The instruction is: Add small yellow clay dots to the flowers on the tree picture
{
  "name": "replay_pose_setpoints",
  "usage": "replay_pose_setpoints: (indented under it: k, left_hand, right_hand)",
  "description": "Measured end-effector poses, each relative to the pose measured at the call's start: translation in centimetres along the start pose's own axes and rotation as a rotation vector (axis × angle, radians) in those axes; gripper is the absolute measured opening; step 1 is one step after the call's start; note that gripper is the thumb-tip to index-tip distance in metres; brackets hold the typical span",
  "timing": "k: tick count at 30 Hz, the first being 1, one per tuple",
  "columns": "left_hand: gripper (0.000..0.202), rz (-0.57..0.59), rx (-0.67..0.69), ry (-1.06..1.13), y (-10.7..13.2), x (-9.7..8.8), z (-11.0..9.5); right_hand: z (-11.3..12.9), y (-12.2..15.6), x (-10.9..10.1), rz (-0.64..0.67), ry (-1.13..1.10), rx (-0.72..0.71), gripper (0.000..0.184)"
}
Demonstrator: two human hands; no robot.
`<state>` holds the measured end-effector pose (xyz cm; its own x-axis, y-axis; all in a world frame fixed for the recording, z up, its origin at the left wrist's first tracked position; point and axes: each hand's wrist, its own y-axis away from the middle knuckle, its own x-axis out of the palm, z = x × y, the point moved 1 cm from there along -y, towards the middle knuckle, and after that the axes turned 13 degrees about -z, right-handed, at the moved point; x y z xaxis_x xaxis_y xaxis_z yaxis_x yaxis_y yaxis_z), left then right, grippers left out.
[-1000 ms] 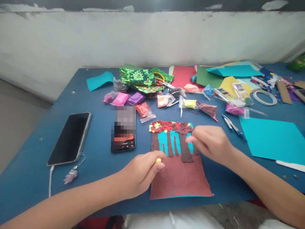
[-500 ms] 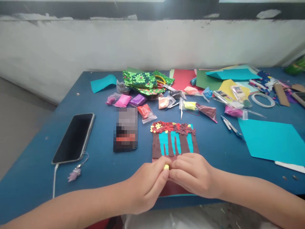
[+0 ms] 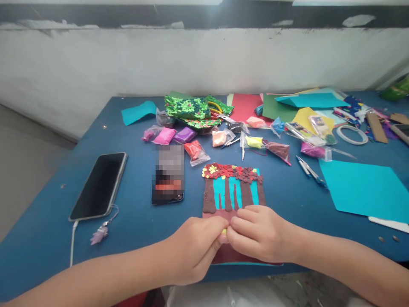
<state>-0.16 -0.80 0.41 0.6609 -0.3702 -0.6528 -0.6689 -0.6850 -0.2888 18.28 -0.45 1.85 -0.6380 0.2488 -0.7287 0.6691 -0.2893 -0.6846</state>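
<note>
My left hand [image 3: 194,247] and my right hand [image 3: 258,232] meet over the near part of a clay picture [image 3: 232,187] on a turquoise card. Both pinch a small bit of yellow clay [image 3: 224,231] between their fingertips; only a sliver of it shows. The picture has brown tree trunks, a band of red, dark red and yellow clay flowers on top and a brown ground strip, which my hands partly cover. It lies on the blue table [image 3: 134,221] near the front edge.
Two phones lie left of the picture: a black phone [image 3: 99,185] on a white cable and a second phone [image 3: 168,175]. Several small bags of coloured clay [image 3: 191,149], a green clay piece [image 3: 188,107], coloured paper sheets [image 3: 364,187], pens [image 3: 309,170] and a tape roll [image 3: 353,133] crowd the back and right.
My right hand came back from the flower band to my left hand. Both now pinch the yellow clay, and the hands have closed tighter over it.
</note>
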Motion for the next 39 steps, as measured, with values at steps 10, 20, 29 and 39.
replay_pose_setpoints:
  k: [10,20,29,39]
  left_hand:
    - [0.029,-0.022,-0.089,0.090,-0.3,-0.1,-0.1]
    - [0.016,-0.102,-0.004,0.143,-0.3,-0.2,0.1]
    - [0.021,-0.182,-0.065,0.173,-0.6,-0.8,0.5]
    - [0.014,-0.263,-0.061,0.121,-1.0,-0.9,0.4]
  right_hand:
    - [-0.5,0.3,-0.5,-0.118,0.030,0.002,0.023]
    - [-0.5,0.6,-0.1,-0.199,-0.101,0.064,0.024]
    - [-2.6,1.3,-1.2,-0.174,0.127,0.074,0.009]
    - [-2.6,1.1,-1.6,-0.184,0.136,0.073,0.010]
